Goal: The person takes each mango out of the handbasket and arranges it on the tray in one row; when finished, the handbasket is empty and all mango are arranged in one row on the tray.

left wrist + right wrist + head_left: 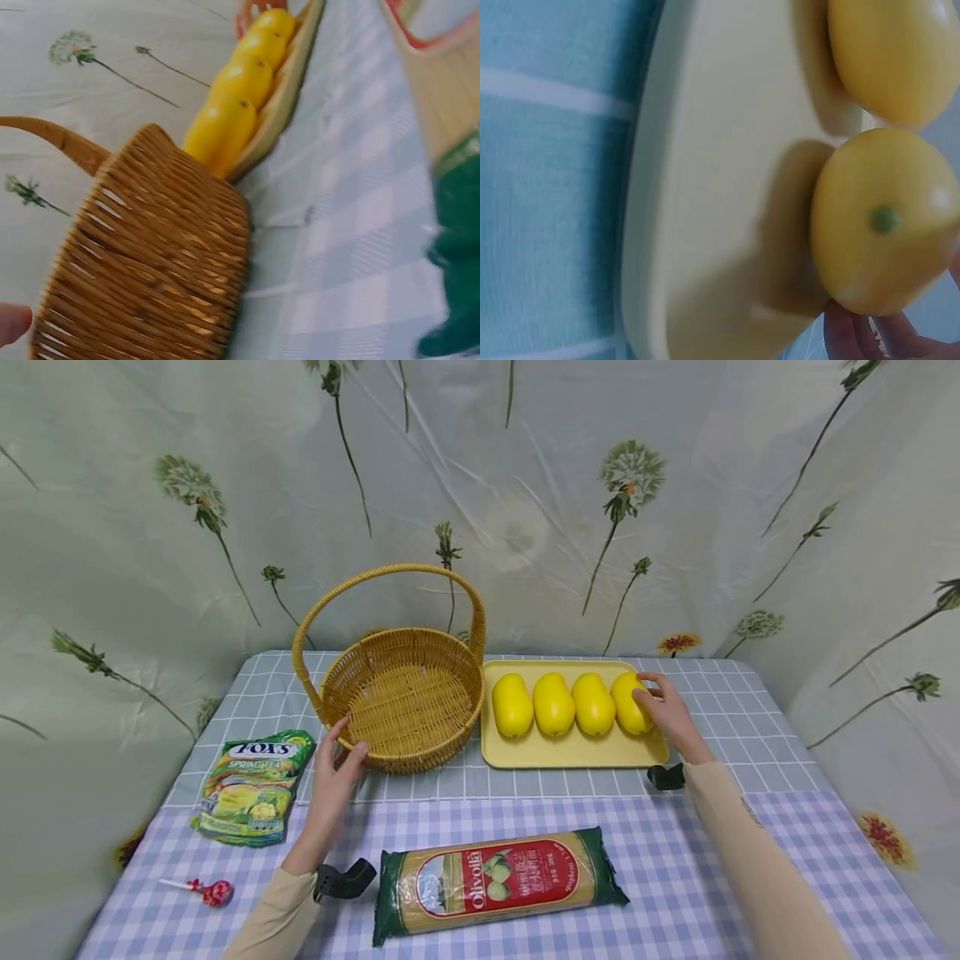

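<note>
My left hand is at the front-left rim of a brown woven basket with a tall arched handle. Its thumb and forefinger are spread at the rim; in the left wrist view one fingertip shows beside the weave. At the right end of a pale yellow tray, my right hand grips the rightmost yellow oval fruit, which looks like a mango. In the right wrist view, fingers lie against that fruit's side, and its small green stem end faces the camera.
Several more such fruits line the tray. Left of the basket lies a green candy bag, with a red lollipop nearer the front. A spaghetti pack lies at front centre on the checked cloth. A floral curtain hangs behind.
</note>
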{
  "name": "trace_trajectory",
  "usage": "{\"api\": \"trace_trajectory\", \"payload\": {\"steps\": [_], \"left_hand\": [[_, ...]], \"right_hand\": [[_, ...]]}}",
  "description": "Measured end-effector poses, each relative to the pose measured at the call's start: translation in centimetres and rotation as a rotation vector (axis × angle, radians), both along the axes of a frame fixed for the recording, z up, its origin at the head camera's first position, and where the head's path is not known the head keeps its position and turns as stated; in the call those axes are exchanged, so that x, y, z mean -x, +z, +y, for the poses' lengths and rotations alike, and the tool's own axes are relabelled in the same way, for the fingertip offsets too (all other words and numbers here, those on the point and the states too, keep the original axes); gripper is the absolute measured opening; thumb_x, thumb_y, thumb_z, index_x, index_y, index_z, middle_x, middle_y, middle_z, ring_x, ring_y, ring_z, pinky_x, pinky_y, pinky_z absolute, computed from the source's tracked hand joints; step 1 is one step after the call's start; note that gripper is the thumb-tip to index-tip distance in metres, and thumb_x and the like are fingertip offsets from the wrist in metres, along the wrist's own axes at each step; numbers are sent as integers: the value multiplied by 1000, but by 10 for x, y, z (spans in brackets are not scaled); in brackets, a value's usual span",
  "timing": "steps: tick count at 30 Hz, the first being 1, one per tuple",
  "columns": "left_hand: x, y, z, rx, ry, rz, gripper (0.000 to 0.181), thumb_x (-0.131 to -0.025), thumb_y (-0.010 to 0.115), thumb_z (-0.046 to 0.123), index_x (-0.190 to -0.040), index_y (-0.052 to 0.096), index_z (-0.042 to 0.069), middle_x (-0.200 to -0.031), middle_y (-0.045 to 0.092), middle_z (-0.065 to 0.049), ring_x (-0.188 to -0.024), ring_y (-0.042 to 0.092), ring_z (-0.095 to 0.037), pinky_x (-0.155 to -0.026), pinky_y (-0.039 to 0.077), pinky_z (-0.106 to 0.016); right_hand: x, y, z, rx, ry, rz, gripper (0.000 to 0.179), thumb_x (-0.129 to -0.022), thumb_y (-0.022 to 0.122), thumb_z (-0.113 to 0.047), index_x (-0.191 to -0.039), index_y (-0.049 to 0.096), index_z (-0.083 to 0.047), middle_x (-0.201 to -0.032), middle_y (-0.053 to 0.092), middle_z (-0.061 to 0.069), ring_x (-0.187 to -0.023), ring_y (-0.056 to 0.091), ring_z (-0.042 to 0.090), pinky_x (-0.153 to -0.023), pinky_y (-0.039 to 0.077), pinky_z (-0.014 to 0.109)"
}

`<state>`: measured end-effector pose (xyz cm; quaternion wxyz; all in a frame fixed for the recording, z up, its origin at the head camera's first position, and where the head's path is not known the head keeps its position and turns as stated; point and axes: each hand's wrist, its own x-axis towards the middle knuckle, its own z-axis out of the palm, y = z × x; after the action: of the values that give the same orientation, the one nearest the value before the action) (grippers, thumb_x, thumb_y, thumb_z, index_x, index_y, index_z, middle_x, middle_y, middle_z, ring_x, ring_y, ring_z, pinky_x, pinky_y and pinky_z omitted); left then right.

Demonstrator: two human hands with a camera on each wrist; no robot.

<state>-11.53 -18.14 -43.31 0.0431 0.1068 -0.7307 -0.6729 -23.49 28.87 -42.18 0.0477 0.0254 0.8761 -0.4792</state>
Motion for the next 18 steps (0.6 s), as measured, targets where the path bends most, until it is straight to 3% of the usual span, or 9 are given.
{"api": "trace_trajectory", "payload": {"steps": [6,11,15,18], "left_hand": [[1,14,-5,17,-37,-57,61,-102,46,26,-154,16,13,-157,3,-12,-139,22,-35,-107,33,-45],[-4,24,-7,71,-70,-68,62,-102,47,26,-154,16,11,-156,2,-16,-139,20,-39,-107,33,-47],[-13,45,-3,191,-97,-58,62,-102,48,24,-153,16,9,-155,-3,-20,-138,14,-44,-108,28,-56],[-15,62,3,370,-133,23,62,-100,51,24,-151,21,7,-154,-5,-21,-139,7,-46,-105,21,-67]], "right_hand": [[-4,3,3,15,-4,45,56,-98,50,-34,-143,35,-4,-144,26,33,-128,30,49,-104,32,56],[-5,13,0,2,-56,96,53,-101,46,-27,-145,31,-2,-144,27,34,-128,31,50,-105,29,59],[-8,24,-7,-29,-80,234,51,-101,47,-23,-145,32,-2,-143,31,31,-127,33,49,-105,28,60],[-11,35,-15,-120,-26,345,54,-100,51,-21,-145,32,2,-143,31,30,-129,29,49,-106,24,62]]}}
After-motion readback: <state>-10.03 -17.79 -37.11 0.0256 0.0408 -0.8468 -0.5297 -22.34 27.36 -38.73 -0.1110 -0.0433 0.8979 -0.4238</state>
